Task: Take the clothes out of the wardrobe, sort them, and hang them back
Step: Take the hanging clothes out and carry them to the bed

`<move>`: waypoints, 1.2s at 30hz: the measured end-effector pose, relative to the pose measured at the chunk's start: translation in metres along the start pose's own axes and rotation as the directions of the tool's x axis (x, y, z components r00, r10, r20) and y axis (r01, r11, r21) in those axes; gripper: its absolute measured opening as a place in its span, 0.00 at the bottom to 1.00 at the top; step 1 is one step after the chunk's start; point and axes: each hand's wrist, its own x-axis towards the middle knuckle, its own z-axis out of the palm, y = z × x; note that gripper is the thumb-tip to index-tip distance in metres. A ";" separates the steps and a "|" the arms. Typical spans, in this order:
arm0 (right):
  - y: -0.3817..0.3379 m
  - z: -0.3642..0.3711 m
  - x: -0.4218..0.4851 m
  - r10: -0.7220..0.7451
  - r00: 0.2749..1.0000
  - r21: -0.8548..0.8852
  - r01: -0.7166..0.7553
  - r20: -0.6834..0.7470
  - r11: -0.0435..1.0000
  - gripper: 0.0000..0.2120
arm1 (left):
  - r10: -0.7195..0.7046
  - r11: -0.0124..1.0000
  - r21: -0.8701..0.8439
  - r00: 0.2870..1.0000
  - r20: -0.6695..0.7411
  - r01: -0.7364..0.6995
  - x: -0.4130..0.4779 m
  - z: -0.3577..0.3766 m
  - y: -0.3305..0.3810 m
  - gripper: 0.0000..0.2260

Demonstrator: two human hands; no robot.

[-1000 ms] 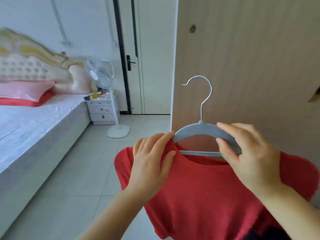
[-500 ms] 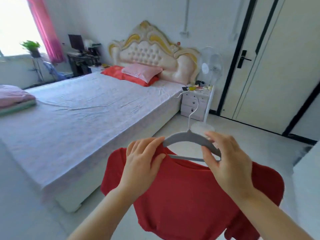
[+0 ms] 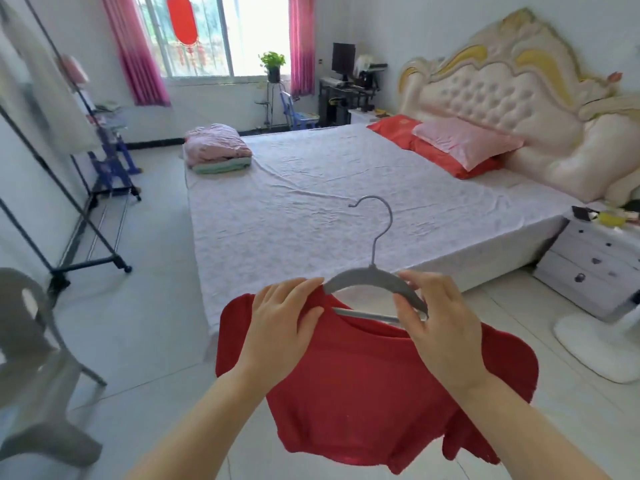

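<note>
Head view, asked the first: where was the red top [image 3: 374,386]?

The second answered: low and near, in front of the bed [image 3: 311,209], on a grey hanger [image 3: 372,277] whose long axis ran left to right between the hands. The left hand [image 3: 280,327] pinched the fabric at the left shoulder. The right hand [image 3: 440,327] curled round the hanger's bare right arm.

Which hand mattered next?

Probably the right, drawing the hanger out rightward, since that arm stood clear of the neckline.

And the cloth?

Plain red, short-sleeved, limp, its hem bunched.
</note>
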 end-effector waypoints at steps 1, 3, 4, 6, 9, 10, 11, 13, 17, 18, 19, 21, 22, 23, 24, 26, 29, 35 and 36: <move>0.007 0.016 0.015 -0.015 1.000 0.026 0.015 0.020 1.000 0.12 | -0.032 0.999 0.023 0.999 -0.014 0.032 0.010 0.004 -0.010 0.18; 0.019 0.047 0.044 -0.047 0.997 0.083 0.041 0.069 0.996 0.12 | -0.091 0.994 0.061 0.995 -0.039 0.093 0.028 0.011 -0.028 0.18; 0.023 0.062 0.057 -0.065 0.993 0.115 0.054 0.095 0.992 0.12 | -0.124 0.989 0.079 0.991 -0.055 0.128 0.036 0.013 -0.037 0.18; 0.029 0.093 0.082 -0.108 0.984 0.179 0.082 0.140 0.980 0.12 | -0.185 0.973 0.120 0.979 -0.090 0.195 0.053 0.017 -0.055 0.19; 0.036 0.141 0.112 -0.158 0.971 0.244 0.111 0.179 0.963 0.11 | -0.254 0.948 0.161 0.958 -0.130 0.274 0.073 0.022 -0.084 0.19; 0.037 0.158 0.121 -0.164 0.968 0.261 0.112 0.189 0.959 0.12 | -0.275 0.941 0.166 0.952 -0.134 0.295 0.079 0.024 -0.096 0.19; 0.038 0.175 0.129 -0.166 0.965 0.278 0.106 0.203 0.955 0.13 | -0.293 0.935 0.169 0.947 -0.133 0.313 0.086 0.025 -0.108 0.19; 0.040 0.210 0.144 -0.176 0.957 0.306 0.100 0.229 0.947 0.15 | -0.323 0.923 0.174 0.938 -0.128 0.342 0.100 0.029 -0.135 0.19; 0.042 0.288 0.170 -0.187 0.937 0.348 0.077 0.295 0.934 0.19 | -0.394 0.896 0.172 0.912 -0.112 0.409 0.127 0.039 -0.203 0.16; 0.041 0.308 0.176 -0.178 0.932 0.353 0.059 0.316 0.934 0.18 | -0.410 0.891 0.170 0.907 -0.100 0.422 0.134 0.042 -0.222 0.16; 0.040 0.328 0.183 -0.169 0.926 0.358 0.040 0.338 0.933 0.17 | -0.424 0.886 0.168 0.901 -0.089 0.433 0.141 0.044 -0.241 0.16; 0.038 0.367 0.194 -0.137 0.906 0.363 -0.019 0.400 0.931 0.13 | -0.452 0.875 0.168 0.891 -0.052 0.454 0.155 0.047 -0.277 0.17; 0.038 0.385 0.199 -0.126 0.893 0.360 -0.042 0.431 0.932 0.12 | -0.467 0.869 0.165 0.884 -0.036 0.466 0.160 0.048 -0.294 0.18; 0.038 0.403 0.203 -0.120 0.880 0.354 -0.058 0.460 0.934 0.11 | -0.479 0.864 0.164 0.877 -0.022 0.476 0.166 0.050 -0.311 0.17; 0.038 0.419 0.207 -0.109 0.866 0.345 -0.076 0.488 0.936 0.11 | -0.488 0.860 0.166 0.873 -0.008 0.482 0.171 0.052 -0.326 0.16; 0.039 0.450 0.213 -0.080 0.833 0.322 -0.122 0.548 0.939 0.09 | -0.509 0.850 0.168 0.860 0.016 0.500 0.181 0.057 -0.354 0.14; 0.039 0.491 0.223 -0.052 0.791 0.291 -0.161 0.609 0.943 0.07 | -0.563 0.817 0.178 0.825 0.039 0.549 0.196 0.066 -0.392 0.15; 0.041 0.566 0.249 -0.038 0.722 0.250 -0.189 0.691 0.950 0.09 | -0.657 0.746 0.195 0.752 0.059 0.636 0.224 0.087 -0.459 0.14; 0.043 0.578 0.254 -0.039 0.711 0.247 -0.191 0.702 0.950 0.09 | -0.672 0.733 0.203 0.737 0.072 0.649 0.229 0.091 -0.469 0.15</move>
